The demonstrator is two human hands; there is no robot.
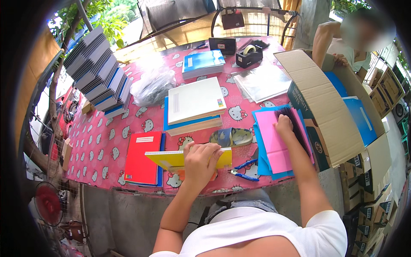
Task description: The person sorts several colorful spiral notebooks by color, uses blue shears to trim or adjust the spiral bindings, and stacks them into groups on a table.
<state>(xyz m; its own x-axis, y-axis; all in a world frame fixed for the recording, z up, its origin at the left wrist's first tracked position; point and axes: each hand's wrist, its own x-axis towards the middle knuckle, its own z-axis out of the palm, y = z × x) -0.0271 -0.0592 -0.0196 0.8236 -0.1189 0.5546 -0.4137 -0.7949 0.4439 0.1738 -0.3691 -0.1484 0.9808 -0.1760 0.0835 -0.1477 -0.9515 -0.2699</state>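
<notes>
My left hand [199, 162] grips a yellow notebook [171, 159], which stands on its long edge near the table's front. Its fingers wrap over the top edge. To the right, my right hand [283, 126] is closed at a bundle of black spiral binding coils [295, 124] lying on pink sheets [269, 132]; what its fingertips pinch is hard to make out. Blue sheets [264, 166] stick out beneath the pink ones. Between my hands lie blue-handled pliers [245, 170] and a patterned slipper [231, 136]. A red notebook [143, 156] lies left of the yellow one, on blue ones.
White-covered notebooks [195, 100] and a blue stack [204, 62] occupy the middle. Tall notebook stacks [100, 70] lean at far left. A plastic bag [152, 85], clear sheets [263, 81] and a tape dispenser [249, 57] lie behind. An open carton [319, 103] stands right, beside another person.
</notes>
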